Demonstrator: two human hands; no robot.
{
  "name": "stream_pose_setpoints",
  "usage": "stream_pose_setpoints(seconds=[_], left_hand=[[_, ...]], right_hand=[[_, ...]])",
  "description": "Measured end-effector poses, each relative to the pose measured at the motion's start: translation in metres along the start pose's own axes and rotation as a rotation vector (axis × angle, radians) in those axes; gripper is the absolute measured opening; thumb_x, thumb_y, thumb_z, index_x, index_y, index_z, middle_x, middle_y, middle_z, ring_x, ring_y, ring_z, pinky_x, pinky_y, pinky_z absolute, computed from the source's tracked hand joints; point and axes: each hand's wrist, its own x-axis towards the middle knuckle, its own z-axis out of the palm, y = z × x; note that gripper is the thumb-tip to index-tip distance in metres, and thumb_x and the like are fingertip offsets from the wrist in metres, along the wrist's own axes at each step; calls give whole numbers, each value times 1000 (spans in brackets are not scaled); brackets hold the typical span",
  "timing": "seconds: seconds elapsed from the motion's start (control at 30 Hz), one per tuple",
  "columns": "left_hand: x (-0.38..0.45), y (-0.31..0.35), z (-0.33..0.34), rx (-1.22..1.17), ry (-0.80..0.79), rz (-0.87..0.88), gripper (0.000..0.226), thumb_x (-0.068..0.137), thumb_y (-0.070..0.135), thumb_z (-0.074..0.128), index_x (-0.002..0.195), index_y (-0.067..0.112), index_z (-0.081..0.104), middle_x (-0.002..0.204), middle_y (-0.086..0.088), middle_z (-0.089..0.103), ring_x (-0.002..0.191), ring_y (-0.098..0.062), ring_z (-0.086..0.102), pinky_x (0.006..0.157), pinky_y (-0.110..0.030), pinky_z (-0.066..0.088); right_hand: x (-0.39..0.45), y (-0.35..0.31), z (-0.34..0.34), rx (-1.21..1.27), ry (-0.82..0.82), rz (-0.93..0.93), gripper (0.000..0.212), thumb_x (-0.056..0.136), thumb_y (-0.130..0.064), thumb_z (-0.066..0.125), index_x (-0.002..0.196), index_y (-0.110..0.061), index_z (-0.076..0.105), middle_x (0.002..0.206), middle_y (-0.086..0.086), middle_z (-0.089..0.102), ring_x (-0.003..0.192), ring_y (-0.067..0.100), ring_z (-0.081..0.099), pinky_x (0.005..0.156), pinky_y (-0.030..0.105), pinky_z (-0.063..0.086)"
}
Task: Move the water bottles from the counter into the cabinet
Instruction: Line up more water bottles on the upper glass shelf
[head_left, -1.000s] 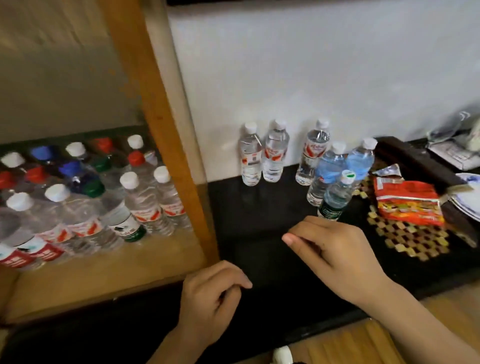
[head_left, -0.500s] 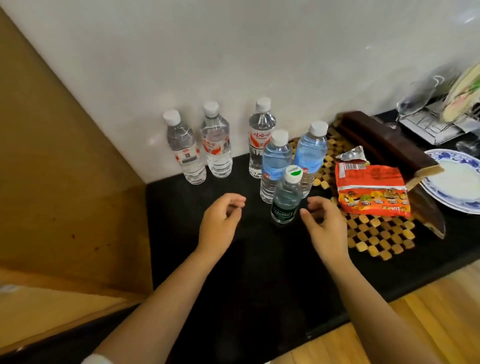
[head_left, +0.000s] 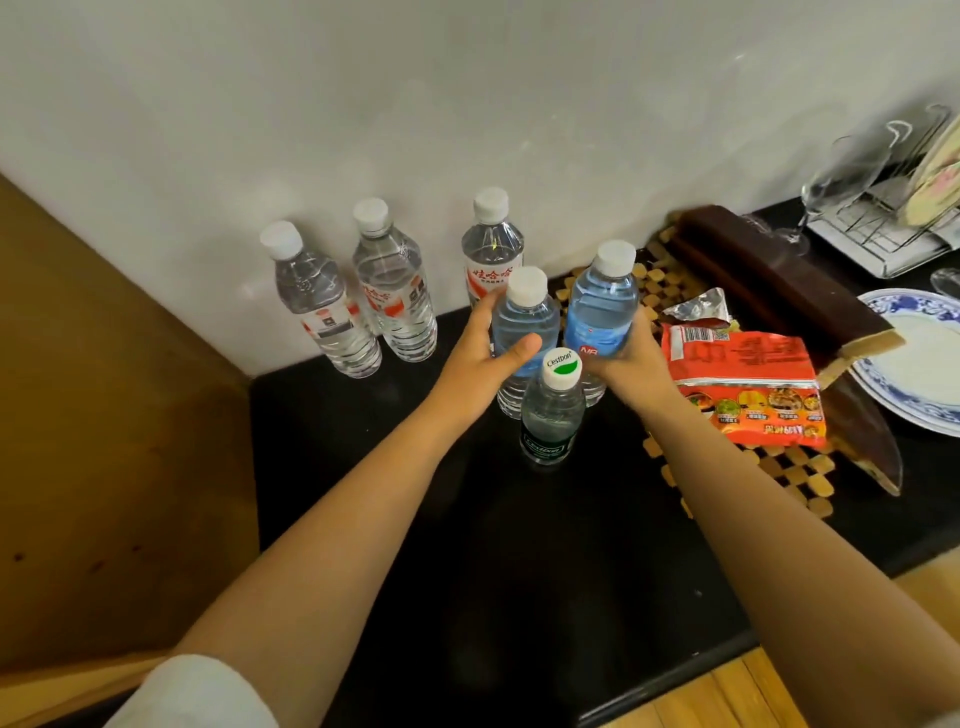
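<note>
Several water bottles stand on the black counter (head_left: 395, 519). My left hand (head_left: 483, 364) wraps around a pale blue bottle (head_left: 524, 322) with a white cap. My right hand (head_left: 631, 358) grips a second blue-label bottle (head_left: 602, 306), its base slightly raised or tilted. A short green-label bottle (head_left: 550, 410) stands just in front, between my wrists. Three clear bottles line the wall: the left clear bottle (head_left: 322, 301), the middle clear bottle (head_left: 392, 286) and the right clear bottle (head_left: 491, 249). The cabinet's wooden side panel (head_left: 114, 441) is at the left; its inside is hidden.
An orange snack packet (head_left: 743, 389) lies on a checkered bamboo mat (head_left: 800, 467) to the right. Behind it are a dark wooden block (head_left: 779, 280), a blue-and-white plate (head_left: 914, 358), a wine glass (head_left: 841, 176) and a wire rack (head_left: 888, 228).
Both hands have reached forward past the green-label bottle and closed on the two blue bottles. The view has swung right, away from the cabinet shelf.
</note>
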Motion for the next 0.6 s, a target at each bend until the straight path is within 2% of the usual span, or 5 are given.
stream_pose_setpoints(seconds=[0.1,0.2,0.33,0.43,0.6], left_hand=[[1,-2,2,35,16,33,55,90,11,54,137,20,28,117,22,48,106,14,50,94,-7,40],[-5,-5,1,26,57,56,54,91,10,53,136,21,27,124,11,47,112,6,48,98,-13,40],[-23,-7,-9,14,91,73,48,91,9,52,123,38,31,120,19,49,107,17,51,91,-7,42],[-42,-6,-20,-6,110,61,48,91,8,52,122,39,33,118,20,50,107,16,52,89,-7,43],[-95,-15,-32,-65,115,29,48,84,20,56,122,40,36,121,15,53,112,7,53,91,-13,46]], right_hand=[[-2,3,-3,-18,0,-4,78,69,-3,77,133,-8,32,127,11,54,117,24,54,100,43,46],[-9,2,-7,-69,27,-18,77,68,-5,77,132,-11,34,124,5,55,113,19,55,92,28,47],[-27,4,-11,-96,51,-37,68,71,-7,75,129,-13,38,121,1,57,107,13,57,87,21,47],[-49,8,-14,-97,71,-57,60,73,-9,75,116,-33,40,108,-16,56,96,-6,56,75,5,44],[-101,19,-18,-97,134,3,68,72,-15,76,128,-19,39,120,-9,54,110,7,53,90,24,43]])
